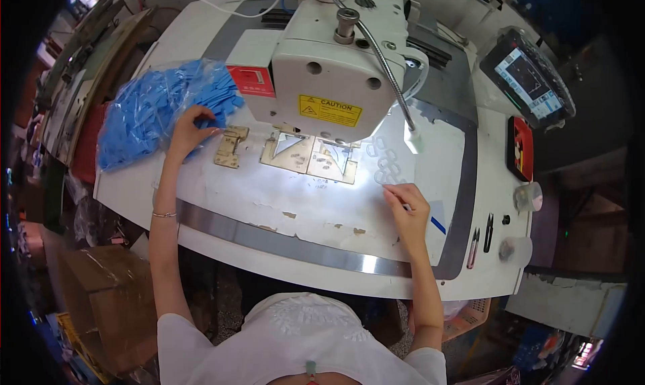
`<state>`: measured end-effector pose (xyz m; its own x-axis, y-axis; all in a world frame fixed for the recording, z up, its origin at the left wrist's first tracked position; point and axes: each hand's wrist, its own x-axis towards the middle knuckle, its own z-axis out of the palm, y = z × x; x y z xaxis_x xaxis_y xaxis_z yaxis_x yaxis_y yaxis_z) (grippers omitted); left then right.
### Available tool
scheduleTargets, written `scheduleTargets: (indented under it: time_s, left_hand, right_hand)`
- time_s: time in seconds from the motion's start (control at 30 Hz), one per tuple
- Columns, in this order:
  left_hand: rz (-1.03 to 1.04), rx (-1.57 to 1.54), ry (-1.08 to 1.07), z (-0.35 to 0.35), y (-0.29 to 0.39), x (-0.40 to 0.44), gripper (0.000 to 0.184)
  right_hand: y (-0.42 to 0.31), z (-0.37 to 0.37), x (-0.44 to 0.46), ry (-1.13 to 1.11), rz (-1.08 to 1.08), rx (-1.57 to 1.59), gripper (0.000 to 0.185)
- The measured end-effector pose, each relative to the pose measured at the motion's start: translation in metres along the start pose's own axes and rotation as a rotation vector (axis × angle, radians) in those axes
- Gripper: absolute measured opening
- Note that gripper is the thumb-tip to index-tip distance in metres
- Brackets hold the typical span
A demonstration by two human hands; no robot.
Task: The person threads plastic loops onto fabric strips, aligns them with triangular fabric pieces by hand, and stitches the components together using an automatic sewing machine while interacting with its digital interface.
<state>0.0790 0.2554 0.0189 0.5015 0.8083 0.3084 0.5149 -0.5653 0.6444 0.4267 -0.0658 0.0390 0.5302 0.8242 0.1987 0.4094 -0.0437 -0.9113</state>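
My left hand (192, 128) is at the edge of a clear bag of blue strips (154, 106), thumb and fingers curved apart with nothing visible between them. Just right of it lies a tan plate (231, 147). My right hand (408, 205) has its fingertips together on the white work surface, beside several clear ring-shaped pieces (388, 162); what they pinch is too small to tell. Between my hands, a tan template (289, 158) with pale triangular pieces sits under the sewing machine head (329, 82).
A lamp on a flexible neck (412, 140) hangs above the clear pieces. A blue strip (438, 225) lies right of my right hand. Farther right are snips (474, 248), black tweezers (488, 233), two small tubs, a red tray (520, 148) and a control screen (528, 79).
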Motion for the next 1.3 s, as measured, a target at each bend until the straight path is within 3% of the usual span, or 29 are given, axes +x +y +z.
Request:
scheduleTargets:
  time_s: [0.33,0.43,0.5,0.63,0.7,0.8,0.97,1.07,1.17,1.3]
  left_hand:
    - [-0.253,0.058,0.025,0.002,0.003,-0.002,0.022]
    - [0.229,0.318,0.276,0.007,0.027,-0.008,0.014]
    - [0.191,0.089,0.297,0.019,0.081,-0.022,0.012]
    - [0.033,-0.524,-0.234,0.067,0.165,-0.059,0.009]
    - [0.0,-0.607,-0.387,0.085,0.189,-0.062,0.008]
    - [-0.2,-0.8,-0.508,0.103,0.196,-0.063,0.009]
    - [-0.207,-0.978,-0.612,0.114,0.19,-0.064,0.012]
    - [-0.279,-1.005,-0.675,0.112,0.193,-0.064,0.015]
    - [-0.365,-1.049,-0.657,0.11,0.199,-0.064,0.02]
    - [-0.335,-1.032,-0.573,0.118,0.202,-0.073,0.029]
  right_hand:
    - [0.006,0.023,-0.002,-0.06,0.091,0.147,0.011]
    - [0.006,0.024,-0.002,-0.094,0.151,0.265,0.01]
    - [0.001,0.026,-0.002,-0.14,0.196,0.364,0.01]
    - [-0.02,0.034,0.002,-0.261,0.294,0.56,0.01]
    - [-0.027,0.04,0.002,-0.279,0.314,0.635,0.01]
    - [-0.027,0.039,0.001,-0.264,0.314,0.705,0.011]
    - [-0.015,0.038,0.001,-0.377,0.497,0.913,0.012]
    - [-0.018,0.045,-0.006,-0.357,0.458,0.867,0.011]
    - [-0.025,0.047,-0.006,-0.089,0.22,0.583,0.009]
    - [-0.023,0.056,-0.013,0.052,-0.124,0.149,0.008]
